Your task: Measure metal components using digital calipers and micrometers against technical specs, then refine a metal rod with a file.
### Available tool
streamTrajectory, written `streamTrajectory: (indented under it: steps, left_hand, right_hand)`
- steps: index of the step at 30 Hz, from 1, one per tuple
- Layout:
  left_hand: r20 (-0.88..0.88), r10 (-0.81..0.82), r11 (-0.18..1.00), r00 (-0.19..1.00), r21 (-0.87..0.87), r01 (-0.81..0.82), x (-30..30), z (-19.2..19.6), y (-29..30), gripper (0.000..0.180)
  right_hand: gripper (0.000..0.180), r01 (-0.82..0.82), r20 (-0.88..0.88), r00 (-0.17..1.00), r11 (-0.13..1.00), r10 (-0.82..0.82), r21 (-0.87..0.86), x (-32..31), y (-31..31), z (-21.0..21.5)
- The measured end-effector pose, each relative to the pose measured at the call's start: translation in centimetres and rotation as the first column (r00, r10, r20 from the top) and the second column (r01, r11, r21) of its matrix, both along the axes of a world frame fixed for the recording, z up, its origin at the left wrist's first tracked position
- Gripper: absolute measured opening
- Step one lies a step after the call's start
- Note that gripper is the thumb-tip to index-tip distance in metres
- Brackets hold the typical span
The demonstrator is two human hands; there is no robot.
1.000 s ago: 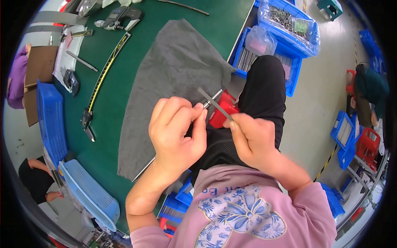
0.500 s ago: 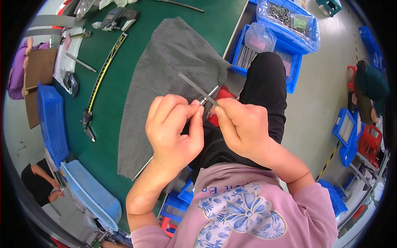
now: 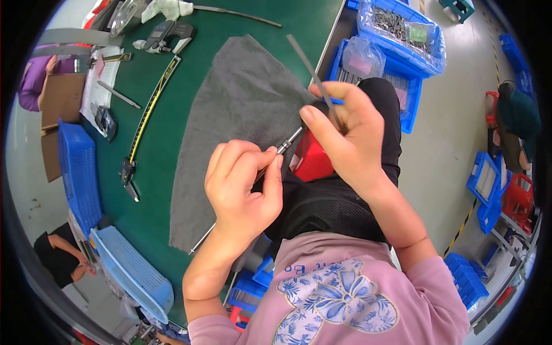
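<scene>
Over the near edge of a grey cloth [image 3: 247,92], my left hand [image 3: 238,187] is closed on a slim metal rod [image 3: 291,140]. The rod's stepped, shiny tip points up and right past my thumb and forefinger; its thin far end shows below my wrist. My right hand [image 3: 359,135] is raised to the right of the tip, loosely gripping a thin flat grey file [image 3: 307,60]. The file points up and left, apart from the rod, slightly blurred. Its lower end is hidden by my palm and fingers.
On the green table [image 3: 201,23] lie a digital caliper [image 3: 129,165], a micrometer [image 3: 165,37] and a slim metal rod [image 3: 118,94]. Blue baskets [image 3: 132,270] line the left edge. Blue bins [image 3: 411,109] of metal parts stand right, beyond my knee. A red stool [image 3: 313,161] shows below.
My right hand has lifted the file off the rod's tip, moving up and right, with its fingers looser. The left hand still holds the rod in nearly the same place.
</scene>
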State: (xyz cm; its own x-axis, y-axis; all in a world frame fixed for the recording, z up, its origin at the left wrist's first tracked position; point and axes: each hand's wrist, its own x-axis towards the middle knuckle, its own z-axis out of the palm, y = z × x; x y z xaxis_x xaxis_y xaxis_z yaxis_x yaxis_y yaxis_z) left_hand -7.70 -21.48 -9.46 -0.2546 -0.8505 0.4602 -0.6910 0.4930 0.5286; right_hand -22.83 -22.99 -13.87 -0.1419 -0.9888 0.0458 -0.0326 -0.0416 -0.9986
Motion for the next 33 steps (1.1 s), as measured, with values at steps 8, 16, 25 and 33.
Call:
streamTrajectory:
  steps: [8, 16, 25, 33]
  left_hand:
    - [0.044, 0.083, 0.996, 0.996, -0.042, -0.082, -0.4, 0.4, -0.8, 0.015]
    - [-0.001, 0.073, 0.996, 0.997, -0.048, -0.072, -0.3, -0.1, -1.1, 0.014]
    - [0.027, 0.085, 0.995, 0.996, -0.054, -0.083, -0.4, 1.3, -0.3, 0.013]
    - [-0.027, 0.023, 0.992, 0.999, -0.123, -0.026, -0.1, 4.7, 2.3, 0.018]
  right_hand:
    - [0.007, -0.146, 0.270, 0.948, 0.984, 0.169, -0.103, 0.6, -0.4, 1.3]
    - [0.013, -0.167, -0.406, 0.908, 0.805, -0.098, -0.569, 1.1, -0.8, -0.6]
    - [0.011, 0.067, -0.217, 0.964, 0.926, -0.157, -0.370, -0.1, -0.8, 0.9]
    - [0.015, -0.181, 0.315, 0.928, 0.979, 0.201, -0.092, 0.4, 1.7, 5.2]
